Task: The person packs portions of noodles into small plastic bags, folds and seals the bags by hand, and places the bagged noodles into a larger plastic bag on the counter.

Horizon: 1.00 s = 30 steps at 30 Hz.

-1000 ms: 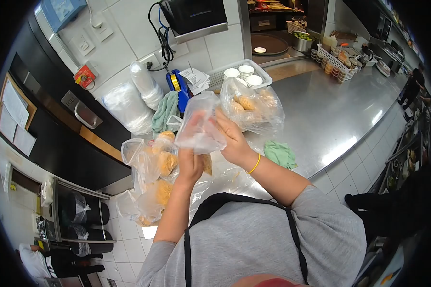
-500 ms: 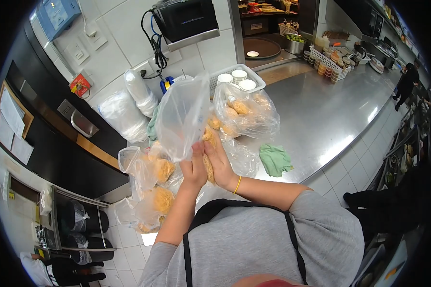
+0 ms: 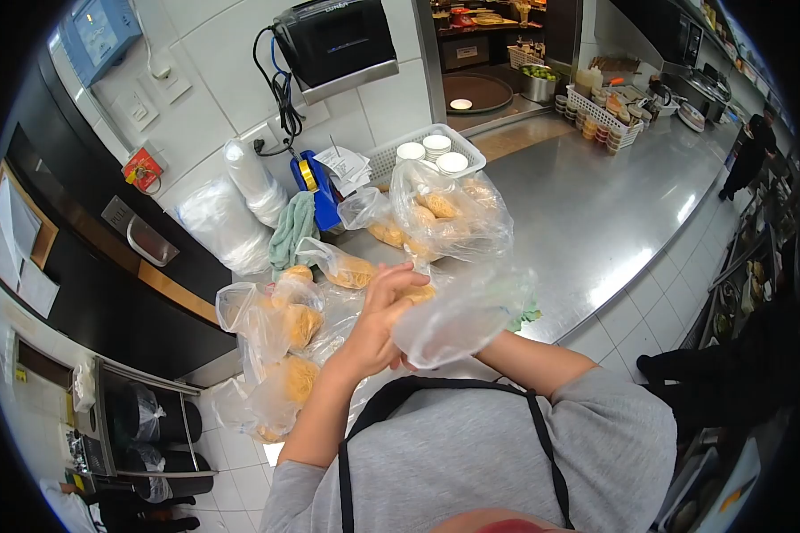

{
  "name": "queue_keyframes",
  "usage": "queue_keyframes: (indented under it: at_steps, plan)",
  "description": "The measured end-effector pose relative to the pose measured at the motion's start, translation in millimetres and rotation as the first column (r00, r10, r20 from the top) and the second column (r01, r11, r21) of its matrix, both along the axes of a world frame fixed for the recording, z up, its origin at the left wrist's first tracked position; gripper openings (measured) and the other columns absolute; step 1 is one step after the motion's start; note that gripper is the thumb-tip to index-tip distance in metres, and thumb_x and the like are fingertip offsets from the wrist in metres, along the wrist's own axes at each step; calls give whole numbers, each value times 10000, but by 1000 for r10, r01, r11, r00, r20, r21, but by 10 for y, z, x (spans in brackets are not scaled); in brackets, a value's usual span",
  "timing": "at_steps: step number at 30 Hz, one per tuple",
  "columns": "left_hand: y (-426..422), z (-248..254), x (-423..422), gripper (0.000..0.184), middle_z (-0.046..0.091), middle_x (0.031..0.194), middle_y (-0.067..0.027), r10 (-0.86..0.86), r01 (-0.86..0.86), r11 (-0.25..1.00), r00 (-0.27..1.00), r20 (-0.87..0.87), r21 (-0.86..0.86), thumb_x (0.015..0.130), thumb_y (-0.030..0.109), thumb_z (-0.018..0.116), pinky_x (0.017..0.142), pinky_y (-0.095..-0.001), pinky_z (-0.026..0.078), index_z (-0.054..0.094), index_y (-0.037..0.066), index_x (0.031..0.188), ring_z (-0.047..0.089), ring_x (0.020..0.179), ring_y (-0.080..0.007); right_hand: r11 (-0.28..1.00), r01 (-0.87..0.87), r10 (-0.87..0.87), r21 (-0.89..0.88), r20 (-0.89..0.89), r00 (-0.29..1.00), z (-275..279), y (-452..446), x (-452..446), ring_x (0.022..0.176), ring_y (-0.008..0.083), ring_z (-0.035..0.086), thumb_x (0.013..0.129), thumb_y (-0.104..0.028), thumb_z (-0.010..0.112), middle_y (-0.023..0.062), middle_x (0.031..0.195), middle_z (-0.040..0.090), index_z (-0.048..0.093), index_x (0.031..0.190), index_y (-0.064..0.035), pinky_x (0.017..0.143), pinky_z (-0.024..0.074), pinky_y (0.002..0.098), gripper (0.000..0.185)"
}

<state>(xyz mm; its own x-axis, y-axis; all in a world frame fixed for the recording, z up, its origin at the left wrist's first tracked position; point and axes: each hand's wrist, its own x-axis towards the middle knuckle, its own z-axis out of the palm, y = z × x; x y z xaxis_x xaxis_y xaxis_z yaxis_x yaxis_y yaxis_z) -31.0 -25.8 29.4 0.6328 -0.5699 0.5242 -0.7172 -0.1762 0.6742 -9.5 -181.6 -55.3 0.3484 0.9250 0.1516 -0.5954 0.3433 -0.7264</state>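
My left hand (image 3: 378,320) is over the near part of the counter, its visible fingers stretched out and a little apart. Against its palm side is a clear plastic bag (image 3: 462,315), blurred and tilted to the right. My right hand is hidden behind this bag; only its forearm (image 3: 542,360) shows. Some orange-yellow food (image 3: 420,291) shows just past my left fingers; whether it is inside this bag I cannot tell. Bags of orange-yellow strands, like noodles, lie around: one bag (image 3: 351,271) beyond my left hand, another bag (image 3: 300,377) beside my left forearm.
A large clear bag (image 3: 453,218) of filled portions rests by a white basket (image 3: 382,164) with small white cups. A blue tape dispenser (image 3: 320,191), a green cloth (image 3: 295,231) and plastic rolls (image 3: 222,222) stand along the wall. A steel counter (image 3: 587,213) extends right.
The bag, upright above my two pressed-together hands before, has swung down to the right. My left hand's fingers have spread, and my right hand has gone behind the bag.
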Motion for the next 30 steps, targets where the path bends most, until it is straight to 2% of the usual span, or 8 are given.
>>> queue_keyframes:
  at_steps: [5,8,10,13,17,21,23,30]
  plan:
    - [-100,-412,58,263,454,1140,-96,188,-238,951,951,-244,-195,842,160,484,1027,-398,216,490,44,1078,375,1155,-274,984,150,-65,98,-582,811,247,-189,30,945,212,573,853,-393,500,106,1091,560,501,1112,-93,819,467,336,396]
    - [-144,-314,-85,304,486,1022,-61,109,-402,813,817,-567,-422,904,222,443,1018,-350,234,458,24,1134,393,1128,-197,755,654,-654,46,-22,756,469,-102,-36,966,202,550,810,-198,589,71,1099,532,525,990,-100,867,436,373,214]
    - [-113,-435,40,348,488,967,-36,-59,-419,705,770,-635,-573,914,296,425,939,-320,297,439,32,1141,430,1023,-153,298,841,-755,451,650,-81,520,-31,-90,940,193,543,770,-44,598,52,1067,514,530,891,-99,906,390,387,150]
    - [39,-476,123,415,474,889,-18,-222,-536,562,636,-739,-630,921,348,428,901,-324,364,457,-2,1142,465,987,-139,474,676,-600,564,769,-221,540,49,-200,895,201,544,761,-29,600,62,988,533,544,869,-94,910,359,383,138]
    - [164,-496,169,384,482,838,-10,-185,-681,536,482,-857,-499,945,320,373,770,-280,443,447,17,1170,514,846,-116,833,471,-373,291,924,88,148,92,-353,867,194,544,782,-69,603,54,936,548,545,874,-81,856,384,358,109]
    - [64,-306,-5,310,459,905,-34,-256,-380,624,725,-639,-682,934,328,392,792,-277,438,436,59,1081,498,854,-132,446,894,-830,30,389,401,-50,48,-39,877,156,539,876,-270,528,20,1003,555,501,1077,-82,772,443,321,277]
    - [-46,-286,-37,266,457,935,-38,-97,-375,704,790,-605,-603,943,279,389,822,-272,425,426,61,1090,481,876,-123,950,270,-297,-155,-193,935,54,-78,29,940,137,518,883,-315,510,40,1116,516,400,1231,-95,777,436,287,427]
    - [-105,-591,34,303,480,1062,-55,-36,-319,741,860,-509,-591,915,216,446,898,-247,345,409,69,1176,478,998,-139,549,835,-720,24,521,458,237,26,-135,1087,197,447,786,-159,641,70,1150,466,411,1209,-104,915,370,318,484]
